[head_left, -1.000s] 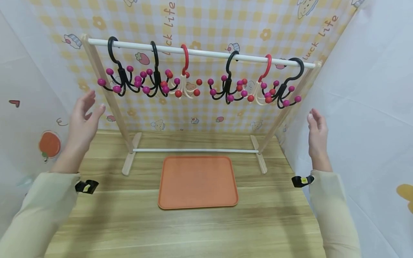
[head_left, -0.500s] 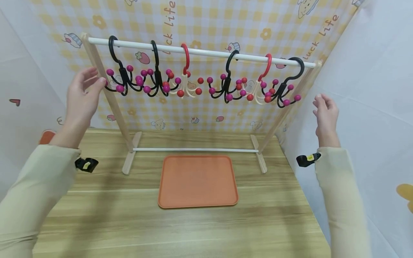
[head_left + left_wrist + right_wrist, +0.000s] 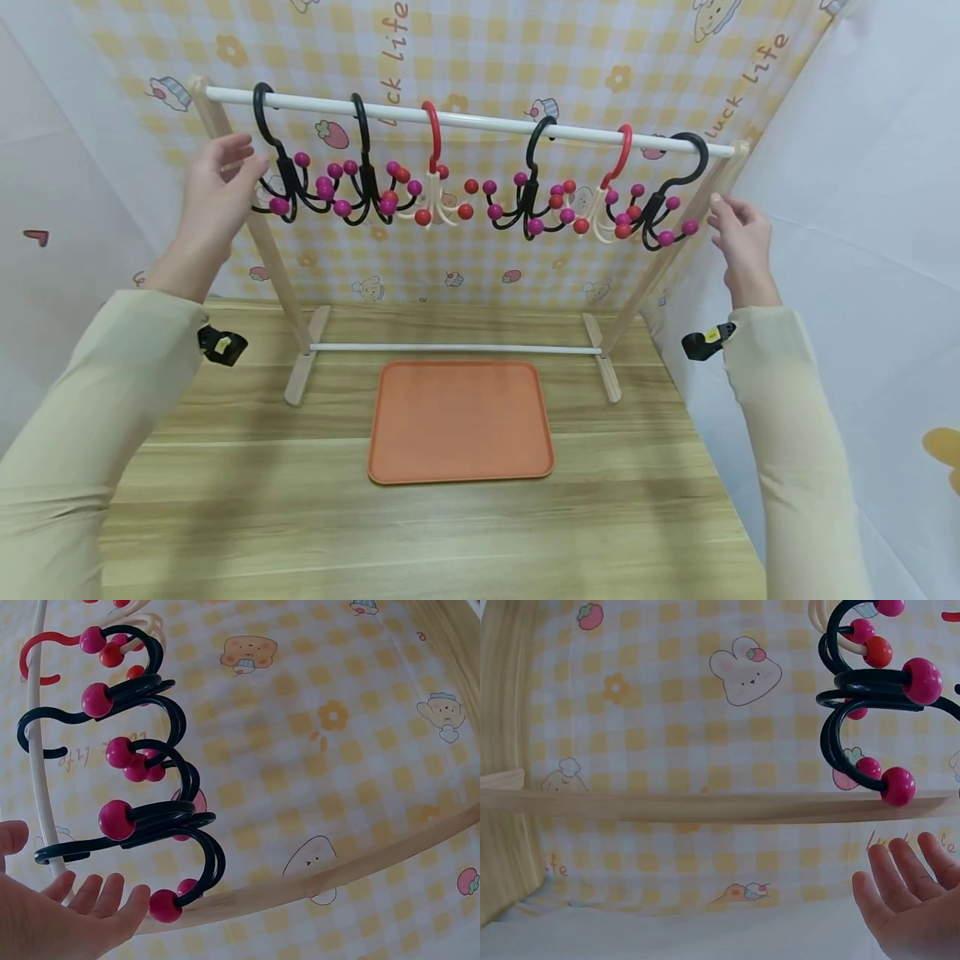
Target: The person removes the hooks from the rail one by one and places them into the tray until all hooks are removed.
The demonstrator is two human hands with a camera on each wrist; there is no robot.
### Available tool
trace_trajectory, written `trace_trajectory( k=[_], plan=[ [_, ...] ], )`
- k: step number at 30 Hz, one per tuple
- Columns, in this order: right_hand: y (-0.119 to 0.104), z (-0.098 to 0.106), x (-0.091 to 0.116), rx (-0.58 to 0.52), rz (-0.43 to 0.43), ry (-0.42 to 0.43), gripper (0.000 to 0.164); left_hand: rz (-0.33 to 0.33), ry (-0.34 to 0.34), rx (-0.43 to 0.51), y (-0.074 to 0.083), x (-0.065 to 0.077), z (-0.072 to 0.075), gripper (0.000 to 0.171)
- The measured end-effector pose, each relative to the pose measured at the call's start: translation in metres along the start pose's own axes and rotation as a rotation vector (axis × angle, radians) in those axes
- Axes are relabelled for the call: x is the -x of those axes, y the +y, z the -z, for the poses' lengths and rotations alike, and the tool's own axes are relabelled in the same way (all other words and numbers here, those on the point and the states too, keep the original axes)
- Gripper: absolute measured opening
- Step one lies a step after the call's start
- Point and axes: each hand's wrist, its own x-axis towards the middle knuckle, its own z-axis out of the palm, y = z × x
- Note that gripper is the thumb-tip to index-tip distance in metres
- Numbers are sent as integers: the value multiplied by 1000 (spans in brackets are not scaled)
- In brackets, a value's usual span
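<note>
My left hand (image 3: 217, 192) is raised beside the leftmost black multi-hook hanger (image 3: 287, 177), overlapping its outer prongs in the head view. In the left wrist view its fingers (image 3: 105, 900) are parted and hold nothing, close to that hanger's pink ball tips. On the other side, my right hand (image 3: 744, 242) is level with the rightmost black hanger (image 3: 656, 208), a little apart from its pink balls. Its fingers (image 3: 892, 877) are loosely extended in the right wrist view, with nothing in them. Between these hang two more black hangers and two red-hooked cream hangers (image 3: 433, 187) with red balls.
All the hangers hang from a white rod (image 3: 480, 122) on a wooden-legged rack (image 3: 273, 275). An orange tray (image 3: 461, 421) lies on the wooden table (image 3: 450, 533) in front of the rack's lower bar. Checked cloth (image 3: 480, 50) covers the back; pale cloth hangs at both sides.
Both hands have risen towards the rod. The left hand has then moved right to the leftmost hanger, while the right hand went outward, then back inward. The leftmost hangers have shifted very slightly.
</note>
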Motion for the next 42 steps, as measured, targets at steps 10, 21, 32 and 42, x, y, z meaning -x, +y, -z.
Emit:
trace_trajectory(
  k=[10, 21, 32, 42],
  plan=[
    [-17, -14, 4, 84, 4, 29, 69, 87, -64, -19, 6, -13, -3, 52],
    [-51, -31, 33, 62, -55, 109, 44, 121, 3, 22, 16, -29, -7, 46],
    [-46, -30, 24, 74, -48, 117, 46, 90, 72, 235, 24, -37, -11, 28],
    [-52, -33, 39, 106, -34, 74, 55, 90, 94, 399, 27, -37, -14, 23]
  ],
)
